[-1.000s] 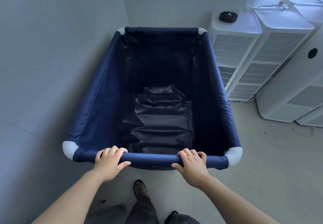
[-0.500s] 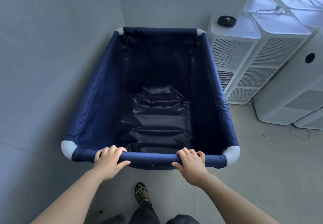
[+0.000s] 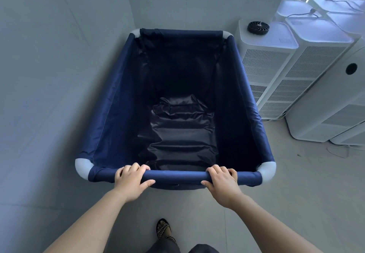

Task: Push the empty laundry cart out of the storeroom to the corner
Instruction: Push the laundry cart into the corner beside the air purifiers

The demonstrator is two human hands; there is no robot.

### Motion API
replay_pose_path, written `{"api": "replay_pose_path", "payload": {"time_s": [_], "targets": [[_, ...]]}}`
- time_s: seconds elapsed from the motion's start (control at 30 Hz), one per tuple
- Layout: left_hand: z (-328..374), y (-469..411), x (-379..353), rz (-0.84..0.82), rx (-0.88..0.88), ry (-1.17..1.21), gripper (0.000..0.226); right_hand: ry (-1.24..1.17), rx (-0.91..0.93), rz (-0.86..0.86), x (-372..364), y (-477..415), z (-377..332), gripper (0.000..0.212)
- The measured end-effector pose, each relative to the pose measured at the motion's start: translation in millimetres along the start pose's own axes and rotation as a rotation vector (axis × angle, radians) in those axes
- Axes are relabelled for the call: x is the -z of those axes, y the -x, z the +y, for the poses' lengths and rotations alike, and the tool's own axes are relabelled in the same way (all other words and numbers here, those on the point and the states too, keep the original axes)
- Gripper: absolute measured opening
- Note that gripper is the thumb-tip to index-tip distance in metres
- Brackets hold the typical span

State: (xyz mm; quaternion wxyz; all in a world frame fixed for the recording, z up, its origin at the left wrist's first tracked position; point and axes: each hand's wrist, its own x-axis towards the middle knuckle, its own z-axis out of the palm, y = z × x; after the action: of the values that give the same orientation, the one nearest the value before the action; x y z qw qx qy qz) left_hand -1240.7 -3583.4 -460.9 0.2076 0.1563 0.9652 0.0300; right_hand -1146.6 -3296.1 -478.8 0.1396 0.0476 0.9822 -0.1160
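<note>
The laundry cart point(image 3: 110, 102) is a deep navy fabric bin with white rounded corner pieces, and nothing lies inside but its wrinkled dark lining. It fills the middle of the head view, with its far end close to the room's corner. My left hand point(image 3: 131, 181) is wrapped over the near top rail, left of centre. My right hand point(image 3: 222, 182) grips the same rail toward the right. Fingers curl over the rail and thumbs sit underneath.
A grey wall point(image 3: 49, 75) runs close along the cart's left side and another stands behind it. Several white air purifiers point(image 3: 264, 59) stand in a row just right of the cart. A loose cable point(image 3: 339, 151) lies on the floor. My sandalled foot point(image 3: 164, 231) is below the rail.
The cart has rolled slightly forward toward the corner, and my foot has stepped after it. Both hands keep the same hold on the rail.
</note>
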Motion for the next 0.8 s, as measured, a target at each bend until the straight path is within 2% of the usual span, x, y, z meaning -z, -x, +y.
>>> {"api": "replay_pose_path", "payload": {"time_s": [0.43, 0.8], "targets": [[-38.8, -50.1, 26.2, -0.021, -0.045, -0.021, 0.041, 0.004, -0.046, -0.009, 9.5, -45.9, -32.0, 0.040], [-48.5, -92.3, 46.1, -0.039, -0.045, -0.013, 0.043, -0.014, -0.050, -0.082, 27.7, -90.1, -34.0, 0.041]]}}
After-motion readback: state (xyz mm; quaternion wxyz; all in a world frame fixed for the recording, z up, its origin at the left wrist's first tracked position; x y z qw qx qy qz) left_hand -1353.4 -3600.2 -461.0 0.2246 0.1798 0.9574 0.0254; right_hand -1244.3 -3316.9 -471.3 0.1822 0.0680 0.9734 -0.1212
